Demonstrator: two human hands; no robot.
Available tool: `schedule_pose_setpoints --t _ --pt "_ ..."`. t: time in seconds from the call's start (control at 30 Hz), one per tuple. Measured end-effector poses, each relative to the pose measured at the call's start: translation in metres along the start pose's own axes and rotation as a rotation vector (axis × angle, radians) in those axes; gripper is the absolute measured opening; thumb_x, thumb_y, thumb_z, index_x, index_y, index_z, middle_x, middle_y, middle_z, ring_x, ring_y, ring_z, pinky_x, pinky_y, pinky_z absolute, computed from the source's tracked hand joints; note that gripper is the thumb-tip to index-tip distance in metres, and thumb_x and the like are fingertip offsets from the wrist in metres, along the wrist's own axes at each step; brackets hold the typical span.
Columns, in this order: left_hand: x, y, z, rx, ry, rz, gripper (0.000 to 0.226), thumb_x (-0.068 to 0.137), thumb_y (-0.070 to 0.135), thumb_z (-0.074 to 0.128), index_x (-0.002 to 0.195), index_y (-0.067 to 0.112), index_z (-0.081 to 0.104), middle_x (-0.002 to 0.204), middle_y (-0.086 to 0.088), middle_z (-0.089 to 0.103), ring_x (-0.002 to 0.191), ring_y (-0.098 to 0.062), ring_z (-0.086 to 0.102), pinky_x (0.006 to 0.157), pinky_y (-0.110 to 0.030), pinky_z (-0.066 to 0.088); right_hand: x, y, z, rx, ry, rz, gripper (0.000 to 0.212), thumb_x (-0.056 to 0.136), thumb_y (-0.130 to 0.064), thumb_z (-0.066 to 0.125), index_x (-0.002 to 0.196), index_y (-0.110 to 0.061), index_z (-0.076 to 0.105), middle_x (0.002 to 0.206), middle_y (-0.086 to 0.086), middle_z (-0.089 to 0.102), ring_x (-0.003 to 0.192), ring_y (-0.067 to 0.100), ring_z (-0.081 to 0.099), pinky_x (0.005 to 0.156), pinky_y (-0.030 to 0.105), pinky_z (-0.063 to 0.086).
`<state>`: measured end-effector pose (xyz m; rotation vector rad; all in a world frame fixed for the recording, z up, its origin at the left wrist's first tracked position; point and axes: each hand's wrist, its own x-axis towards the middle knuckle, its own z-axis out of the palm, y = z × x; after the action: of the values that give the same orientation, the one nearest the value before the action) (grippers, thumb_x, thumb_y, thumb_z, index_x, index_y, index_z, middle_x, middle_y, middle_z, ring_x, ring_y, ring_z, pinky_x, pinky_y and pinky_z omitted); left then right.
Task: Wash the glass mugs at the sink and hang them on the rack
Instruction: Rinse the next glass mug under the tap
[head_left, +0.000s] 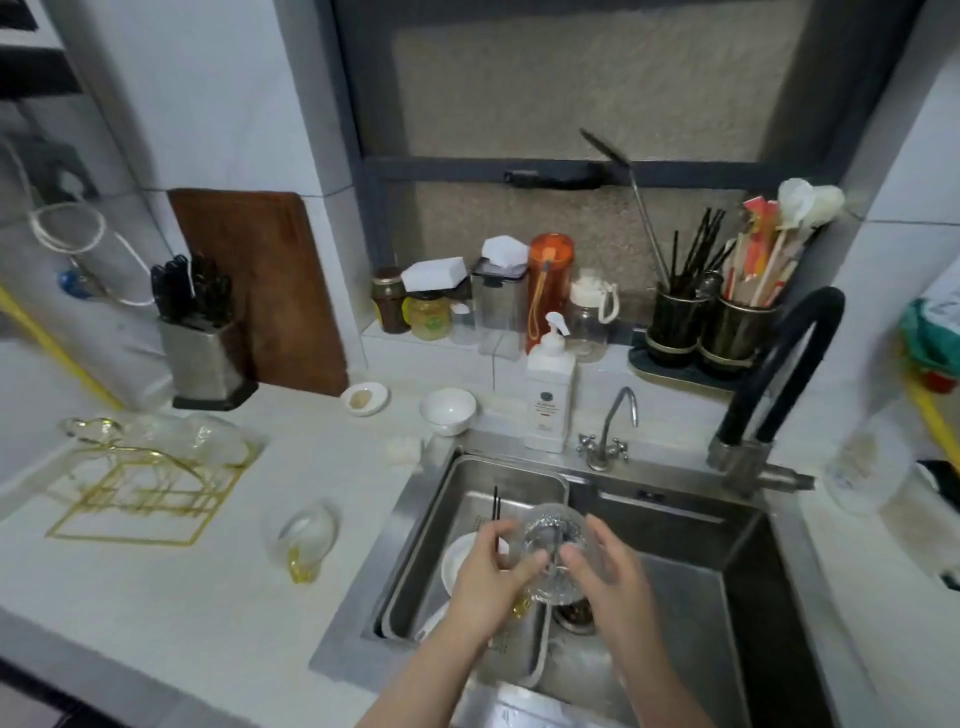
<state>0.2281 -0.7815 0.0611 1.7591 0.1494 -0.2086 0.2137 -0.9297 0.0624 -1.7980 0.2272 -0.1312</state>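
Both hands, left (488, 569) and right (610, 577), hold a mug (553, 545) over the steel sink (737, 571); white counter (208, 587) carries a gold rack (150, 493) and another mug (306, 535); frosted window (597, 83) behind.

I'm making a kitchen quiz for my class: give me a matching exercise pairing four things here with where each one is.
Things:
1. glass mug
2. gold rack
3. white bowl
4. knife block

Places:
A. by the wooden cutting board
B. on the counter behind the sink's left corner
C. held in both hands over the sink
D. on the left counter

Pairs: 1-C, 2-D, 3-B, 4-A
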Motion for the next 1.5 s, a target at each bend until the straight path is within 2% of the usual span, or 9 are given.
schedule_pose_setpoints --t 0.13,0.3,0.43,0.7,0.87,1.0,1.1,1.27,1.5 --pt "-0.005 -0.004 -0.068 0.013 0.147 0.084 0.045 0.071 0.036 0.079 0.106 0.032 0.052 0.112 0.007 0.063 0.111 -0.010 0.058 0.097 -0.030 0.048 -0.001 -0.025 0.066 0.064 -0.107 -0.028 0.052 0.082 -0.021 0.072 0.128 -0.022 0.049 0.122 -0.009 0.051 0.116 0.012 0.049 0.100 0.030 0.038" --pt "-0.021 0.001 -0.172 0.015 0.274 0.124 0.062 0.081 0.031 0.074 0.132 0.034 0.040 0.117 0.007 0.056 0.112 -0.011 0.057 0.098 -0.031 0.050 -0.011 -0.073 0.162 0.126 -0.243 -0.097 0.037 0.080 -0.012 0.072 0.112 -0.019 0.055 0.113 0.000 0.062 0.108 0.016 0.058 0.093 0.029 0.045" --pt "-0.031 -0.005 -0.247 0.042 0.366 0.159 0.067 0.081 0.034 0.072 0.140 0.022 0.042 0.136 0.007 0.050 0.126 -0.009 0.047 0.109 -0.032 0.040 -0.017 -0.099 0.235 0.101 -0.322 -0.174 0.041 0.079 -0.017 0.074 0.117 -0.015 0.059 0.116 -0.002 0.060 0.110 0.013 0.057 0.096 0.029 0.043" --pt "-0.045 -0.034 -0.368 0.040 0.500 0.133 0.057 0.083 0.025 0.073 0.134 0.024 0.049 0.115 0.013 0.059 0.103 0.000 0.057 0.095 -0.023 0.047 -0.041 -0.127 0.358 0.080 -0.421 -0.172 0.048 0.079 -0.020 0.075 0.122 -0.014 0.056 0.118 0.003 0.061 0.109 0.017 0.058 0.088 0.022 0.042" --pt "-0.044 -0.047 -0.418 0.009 0.516 0.075 0.057 0.085 0.023 0.071 0.136 0.023 0.046 0.107 0.009 0.059 0.084 0.004 0.060 0.067 -0.006 0.049 -0.048 -0.137 0.411 0.057 -0.460 -0.160 0.034 0.078 -0.014 0.075 0.104 -0.015 0.054 0.102 -0.001 0.061 0.102 0.018 0.059 0.076 0.012 0.041" --pt "-0.035 -0.054 -0.447 -0.039 0.511 -0.018 0.053 0.085 0.026 0.070 0.132 0.026 0.046 0.112 0.005 0.059 0.096 -0.011 0.063 0.084 -0.023 0.054 -0.039 -0.138 0.443 0.009 -0.528 -0.158 0.039 0.078 -0.020 0.075 0.112 -0.013 0.059 0.114 0.004 0.064 0.107 0.017 0.060 0.093 0.028 0.046" --pt "-0.020 -0.060 -0.465 -0.011 0.538 -0.048 0.046 0.080 0.037 0.069 0.121 0.029 0.050 0.119 0.007 0.058 0.108 -0.023 0.061 0.098 -0.043 0.050 -0.025 -0.134 0.468 -0.013 -0.577 -0.162 0.044 0.078 -0.026 0.075 0.118 -0.015 0.061 0.117 0.002 0.064 0.111 0.015 0.059 0.094 0.027 0.046" --pt "0.003 -0.066 -0.484 0.053 0.571 -0.087 0.042 0.089 0.034 0.063 0.127 0.031 0.047 0.122 0.008 0.055 0.114 -0.021 0.058 0.101 -0.046 0.047 -0.005 -0.128 0.501 -0.034 -0.642 -0.151 0.043 0.080 -0.022 0.074 0.121 -0.016 0.061 0.117 0.001 0.063 0.109 0.013 0.059 0.080 0.016 0.041" --pt "0.026 -0.082 -0.504 0.135 0.540 -0.141 0.051 0.091 0.039 0.059 0.138 0.031 0.042 0.122 0.009 0.047 0.119 -0.021 0.054 0.103 -0.044 0.046 0.009 -0.109 0.534 -0.054 -0.657 -0.041 0.048 0.082 -0.014 0.070 0.126 -0.010 0.054 0.123 0.004 0.059 0.115 0.017 0.055 0.087 0.022 0.040"
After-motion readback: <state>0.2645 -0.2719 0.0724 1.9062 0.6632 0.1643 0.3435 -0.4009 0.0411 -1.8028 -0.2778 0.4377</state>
